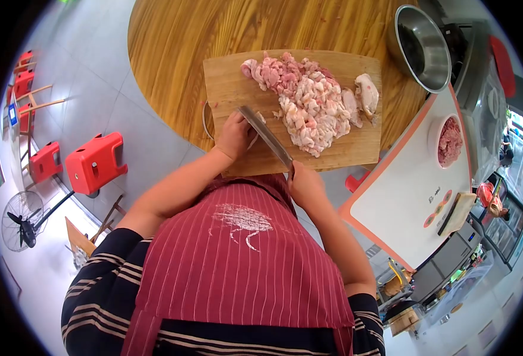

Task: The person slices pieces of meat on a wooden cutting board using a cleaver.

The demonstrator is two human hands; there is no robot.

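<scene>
Filling the top centre: brown wooden bench point(172, 59), curved edge. Below it, maroon pinstriped apron point(243, 267) on the person, white smudge on front. White table point(392, 207) with orange rim, at right. Cutting board point(232, 83) lies on the bench, near edge by the apron. Chopped meat point(318, 110) heaped on the board's middle and right, pinker at upper left, paler below; two larger pale pieces point(366, 95) at its right side. Metal bowl point(416, 35) on the bench, upper right, beyond the board. Red stool point(96, 163) on the floor, left. Smaller bowl of minced meat point(450, 142) on the white table. Knife point(267, 137) slants over the board, left of the heap. Right hand point(306, 185) closed round its handle; left hand point(233, 137) curled narrow just beside the blade's far end, can't tell if gripping anything.
</scene>
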